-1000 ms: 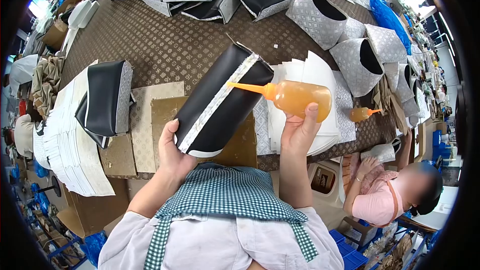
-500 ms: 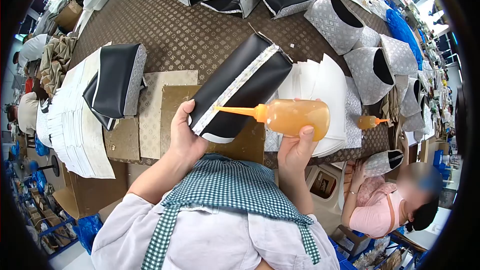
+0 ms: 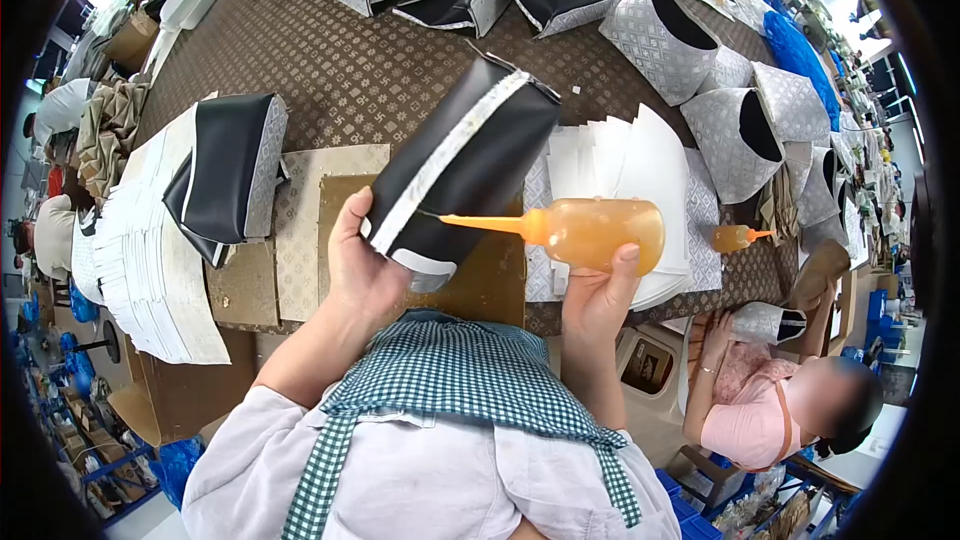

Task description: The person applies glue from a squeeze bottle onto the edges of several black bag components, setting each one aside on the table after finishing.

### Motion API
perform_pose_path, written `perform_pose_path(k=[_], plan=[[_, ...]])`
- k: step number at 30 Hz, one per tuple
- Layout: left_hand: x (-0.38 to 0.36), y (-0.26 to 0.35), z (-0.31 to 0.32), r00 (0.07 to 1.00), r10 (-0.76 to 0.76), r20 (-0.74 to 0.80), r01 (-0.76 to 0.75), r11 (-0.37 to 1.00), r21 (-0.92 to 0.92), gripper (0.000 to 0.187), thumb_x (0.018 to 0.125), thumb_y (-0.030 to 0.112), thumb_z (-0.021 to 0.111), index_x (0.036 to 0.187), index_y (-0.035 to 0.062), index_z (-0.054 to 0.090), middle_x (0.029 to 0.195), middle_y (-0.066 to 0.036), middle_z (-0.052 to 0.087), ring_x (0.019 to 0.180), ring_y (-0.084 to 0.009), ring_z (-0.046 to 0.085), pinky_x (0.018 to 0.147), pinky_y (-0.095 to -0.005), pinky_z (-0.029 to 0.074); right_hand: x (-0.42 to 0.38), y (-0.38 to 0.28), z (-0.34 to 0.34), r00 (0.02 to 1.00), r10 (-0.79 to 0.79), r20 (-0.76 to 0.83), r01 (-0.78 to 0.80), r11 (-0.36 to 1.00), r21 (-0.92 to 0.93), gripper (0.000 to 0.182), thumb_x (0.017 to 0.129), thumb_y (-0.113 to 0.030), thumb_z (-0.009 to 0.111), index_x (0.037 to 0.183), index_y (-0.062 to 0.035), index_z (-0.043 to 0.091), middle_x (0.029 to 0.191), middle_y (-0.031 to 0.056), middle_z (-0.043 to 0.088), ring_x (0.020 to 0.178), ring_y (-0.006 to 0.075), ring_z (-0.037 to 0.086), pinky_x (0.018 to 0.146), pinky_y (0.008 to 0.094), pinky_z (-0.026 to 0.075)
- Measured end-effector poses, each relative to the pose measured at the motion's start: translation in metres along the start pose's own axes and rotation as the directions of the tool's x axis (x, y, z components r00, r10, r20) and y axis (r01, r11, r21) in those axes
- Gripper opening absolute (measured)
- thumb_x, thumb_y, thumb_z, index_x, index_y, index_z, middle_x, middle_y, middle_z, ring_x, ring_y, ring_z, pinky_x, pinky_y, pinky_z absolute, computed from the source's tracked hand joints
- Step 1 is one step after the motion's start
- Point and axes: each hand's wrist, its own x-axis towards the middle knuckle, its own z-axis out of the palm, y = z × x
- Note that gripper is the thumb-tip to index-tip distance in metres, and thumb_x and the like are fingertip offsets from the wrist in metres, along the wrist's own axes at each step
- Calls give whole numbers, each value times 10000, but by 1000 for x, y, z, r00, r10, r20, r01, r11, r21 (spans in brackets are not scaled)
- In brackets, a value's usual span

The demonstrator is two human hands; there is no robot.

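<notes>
My left hand (image 3: 362, 258) grips the lower end of a black box-shaped piece (image 3: 475, 165) with a white strip running along it. The piece is held tilted above the table. My right hand (image 3: 604, 292) holds an orange glue bottle (image 3: 605, 235) on its side, fingers beneath it and thumb on its near side. The bottle's long nozzle points left, its tip close to the white strip near my left hand; whether it touches is unclear. Under the black piece lies a brown board (image 3: 345, 215).
Another black piece (image 3: 232, 170) lies on white sheets (image 3: 150, 260) at left. White sheets (image 3: 640, 165) fan out at right, beside a second glue bottle (image 3: 735, 238). Silver patterned pieces (image 3: 730, 145) stand farther right. A person in pink (image 3: 745, 415) sits at lower right.
The black piece has shifted left and turned, showing more of its side. The nozzle tip now sits slightly right of its earlier place, off the strip's middle. The person's hand at right has moved.
</notes>
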Motion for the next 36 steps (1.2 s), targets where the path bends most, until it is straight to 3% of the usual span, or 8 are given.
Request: perform_pose_path(k=[6, 8, 10, 14, 21, 26, 29, 36], plan=[[30, 42, 0, 922, 201, 332, -331, 853, 404, 730, 861, 606, 451, 1281, 9, 432, 1267, -139, 510, 1195, -267, 468, 1015, -410, 366, 8, -22, -30, 981, -63, -186, 92, 984, 151, 490, 887, -366, 573, 1238, -46, 455, 1191, 86, 549, 1077, 214, 561, 899, 391, 489], [40, 69, -16, 889, -50, 454, -452, 47, 891, 874, 811, 621, 528, 1340, -49, 341, 1309, -160, 470, 1209, -247, 436, 1039, -367, 305, 9, -24, -42, 969, -80, -233, 125, 975, 183, 478, 876, -360, 591, 1229, -61, 474, 1202, 80, 557, 1082, 215, 565, 889, 407, 502], [28, 79, 16, 907, -407, -108, -127, -508, 852, 803, 768, 554, 631, 1228, -82, 459, 1147, -233, 569, 1107, -287, 530, 942, -362, 396, 4, -26, -48, 959, -74, -273, 131, 972, 195, 467, 883, -361, 585, 1216, -51, 479, 1184, 66, 562, 1067, 182, 567, 884, 351, 491], [60, 76, 9, 967, -251, -50, -174, -786, 593, 298, 832, 241, 566, 887, -50, 595, 791, -230, 615, 764, -347, 602, 682, -407, 456, 1, -26, -51, 957, -67, -282, 132, 967, 218, 466, 877, -363, 592, 1203, -47, 488, 1175, 71, 570, 1057, 183, 575, 873, 341, 500], [86, 72, 74, 925, -210, 315, -372, -349, 860, 241, 882, 214, 560, 789, -8, 542, 663, 39, 485, 600, -60, 417, 519, -270, 360, -3, -34, -50, 960, -118, -252, 188, 943, 275, 448, 885, -327, 584, 1217, -41, 488, 1210, 95, 559, 1095, 240, 562, 908, 424, 498], [29, 38, 76, 962, 250, 114, -219, 448, 867, 266, 888, 157, 525, 1071, -27, 583, 945, -99, 647, 835, -174, 633, 743, -293, 513, -2, -37, -48, 925, -225, -307, 281, 947, 154, 515, 880, -351, 588, 1258, -34, 442, 1228, 94, 524, 1112, 208, 542, 968, 384, 446], [14, 25, 16, 984, 172, 53, -170, 796, 581, 336, 906, 212, 496, 1139, -26, 535, 1124, -142, 594, 1021, -263, 583, 937, -384, 436, 2, -39, -51, 924, -265, -276, 291, 955, 57, 525, 875, -353, 596, 1249, -23, 432, 1220, 104, 508, 1090, 217, 550, 923, 380, 476], [-18, -8, -4, 994, 98, -46, -71, 913, 401, 356, 883, 199, 524, 1164, -18, 503, 1120, -160, 599, 1008, -270, 597, 936, -383, 452, 20, -41, -46, 913, -326, -245, 311, 945, -99, 488, 864, -323, 618, 1194, -11, 441, 1137, 117, 540, 1012, 224, 590, 828, 370, 542]])
